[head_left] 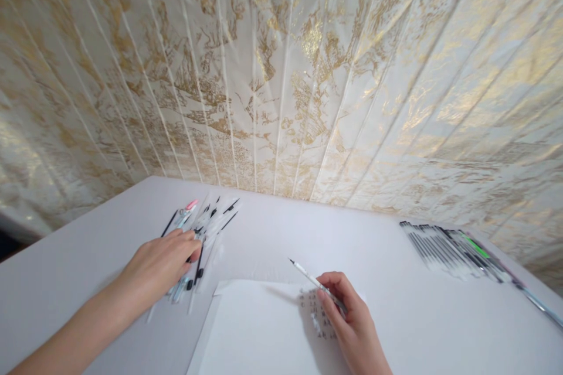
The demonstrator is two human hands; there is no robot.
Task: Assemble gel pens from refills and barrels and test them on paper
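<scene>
The right hand (352,316) holds a thin white pen (310,276). The thumb and fingers of that hand pinch it near its back part. The pen is long and straight, and it leans on a slant. Its dark tip points up and to the left, away from the person, and its back end goes down to the right, into the hand. In this view the tip reaches past the far edge of the white paper (250,328), so it is not on the writing. Little dark marks (323,322) sit in rows on the paper, just beside and partly under the right hand.

The left hand (169,255) is down at a messy pile of pens (215,225) on the white counter (316,228). Its fingers bend down into the pile. I cannot tell if they pinch a pen. The pens there lie at many slants, and a pink bit (192,204) shows at the far end.

Well over to the right, a neat row of pens (435,249) lies side by side. One has a bright green strip (476,246). Behind the counter hangs a white and gold cloth (272,82) with folds.
</scene>
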